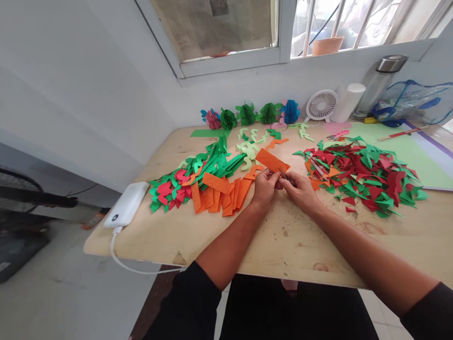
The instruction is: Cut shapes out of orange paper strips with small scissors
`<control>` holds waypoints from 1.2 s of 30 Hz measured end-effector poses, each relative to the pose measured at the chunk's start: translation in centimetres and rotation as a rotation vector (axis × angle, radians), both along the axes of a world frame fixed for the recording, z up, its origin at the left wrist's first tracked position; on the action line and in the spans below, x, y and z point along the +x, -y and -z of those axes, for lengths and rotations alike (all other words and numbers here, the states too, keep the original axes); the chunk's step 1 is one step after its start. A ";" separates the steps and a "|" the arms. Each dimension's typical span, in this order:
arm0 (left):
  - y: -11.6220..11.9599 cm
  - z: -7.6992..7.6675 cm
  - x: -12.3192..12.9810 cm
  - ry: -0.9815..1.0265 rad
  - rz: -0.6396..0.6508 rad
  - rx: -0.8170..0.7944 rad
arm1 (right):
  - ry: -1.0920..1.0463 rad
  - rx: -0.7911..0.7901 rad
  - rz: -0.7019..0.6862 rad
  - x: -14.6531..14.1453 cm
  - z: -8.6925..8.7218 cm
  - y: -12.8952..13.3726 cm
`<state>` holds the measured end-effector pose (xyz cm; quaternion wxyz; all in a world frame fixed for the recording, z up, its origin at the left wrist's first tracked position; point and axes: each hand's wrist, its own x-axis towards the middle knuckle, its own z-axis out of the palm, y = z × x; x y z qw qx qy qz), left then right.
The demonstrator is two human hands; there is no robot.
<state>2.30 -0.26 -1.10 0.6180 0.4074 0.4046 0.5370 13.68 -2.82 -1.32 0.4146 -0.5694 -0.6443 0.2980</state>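
Note:
My left hand (266, 185) is closed on the lower edge of an orange paper piece (272, 159) with a line drawn across it. Against it, my right hand (300, 189) grips a pair of scissors (284, 174), whose dark blades meet the paper's lower right part; the handles are mostly hidden by my fingers. Left of my hands lie several orange paper rectangles (226, 196). Behind these spreads a pile of green cut paper (212, 163), with red paper shapes (170, 190) at its left end.
A heap of red and green paper scraps (368, 170) lies to the right. Paper honeycomb figures (247, 114), a small white fan (322, 105) and a bottle (380, 87) stand along the wall. A white power bank (127, 205) with a cable sits at the left edge.

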 end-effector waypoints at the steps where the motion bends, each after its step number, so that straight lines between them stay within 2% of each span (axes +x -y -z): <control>1: 0.0 0.0 0.0 0.004 0.001 0.005 | 0.002 -0.001 0.000 0.0 0.0 0.0; 36: 0.0 -0.2 0.0 0.004 0.003 -0.014 | -0.018 -0.009 -0.005 0.0 -0.2 0.1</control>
